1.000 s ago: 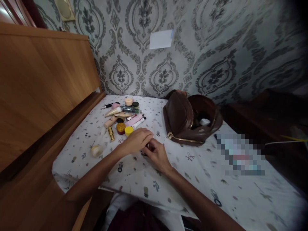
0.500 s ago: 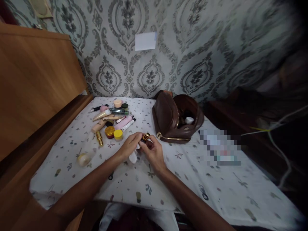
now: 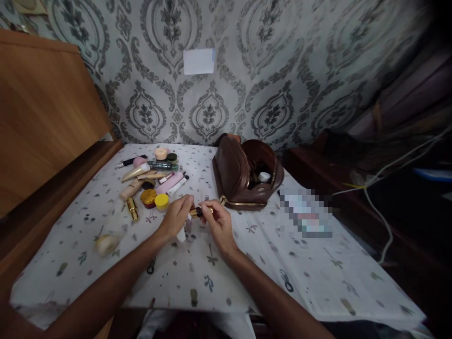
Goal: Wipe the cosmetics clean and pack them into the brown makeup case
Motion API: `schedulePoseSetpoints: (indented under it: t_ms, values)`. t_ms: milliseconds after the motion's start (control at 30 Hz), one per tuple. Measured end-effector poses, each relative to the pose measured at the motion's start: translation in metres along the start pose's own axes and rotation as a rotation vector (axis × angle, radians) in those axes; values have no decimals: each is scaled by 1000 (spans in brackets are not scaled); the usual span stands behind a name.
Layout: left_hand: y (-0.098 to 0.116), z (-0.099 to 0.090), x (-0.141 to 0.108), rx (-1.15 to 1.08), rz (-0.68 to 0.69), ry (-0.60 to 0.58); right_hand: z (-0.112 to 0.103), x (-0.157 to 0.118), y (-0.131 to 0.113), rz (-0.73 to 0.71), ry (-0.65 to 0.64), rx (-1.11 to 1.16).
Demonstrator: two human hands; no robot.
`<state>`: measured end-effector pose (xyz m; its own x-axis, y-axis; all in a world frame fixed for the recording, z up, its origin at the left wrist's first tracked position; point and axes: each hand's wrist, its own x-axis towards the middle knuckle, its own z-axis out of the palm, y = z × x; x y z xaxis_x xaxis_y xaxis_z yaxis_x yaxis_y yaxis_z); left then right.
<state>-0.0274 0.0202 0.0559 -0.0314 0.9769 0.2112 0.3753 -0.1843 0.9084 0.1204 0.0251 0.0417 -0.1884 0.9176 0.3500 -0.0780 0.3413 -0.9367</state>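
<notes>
Left hand [image 3: 173, 220] is hiding part of white item [image 3: 181, 234] and one end of gold-black tube [image 3: 196, 213]. Pixelation is masking an object [image 3: 306, 212] right of right hand [image 3: 220, 223].

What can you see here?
Small tube: 1, gold-black, centre
White piece: 1, white, centre
Gold tube: 1, gold, left
Jars: 4, yellow, amber, peach, green, left
Other cosmetics: several, mixed, left
Round item: 1, cream, near left
Bag: 1, brown, right
Pixelated item: 1, unclear, right
Cloth: 1, white, underneath
Wallpaper: 1, grey, behind
Card: 1, white, on wallpaper
Cabinet: 1, brown, left
Cables: some, pale, right
Left hand, right hand: 2, bare, on small tube
</notes>
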Motion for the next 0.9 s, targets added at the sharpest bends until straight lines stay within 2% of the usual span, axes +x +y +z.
schedulePoseSetpoints:
  t_ms: [100,300,400,533,633,800,900]
  values:
    - [-5,0,3,-139,-90,-2,-2,2,1,19,-18,30]
    - [-7,-1,5,-405,-329,-4,3,4,9,224,25,261]
    - [-6,1,5,-478,-363,28,5,6,11,307,13,389]
    - [-8,5,3,-483,-279,152,6,8,13,385,27,505]
    - [-12,6,2,-452,-208,195,6,8,12,411,40,542]
    - [-13,3,-1,-198,-69,267,5,8,10,402,52,557]
    - [-12,2,-4,-9,35,266,4,9,10,410,63,547]
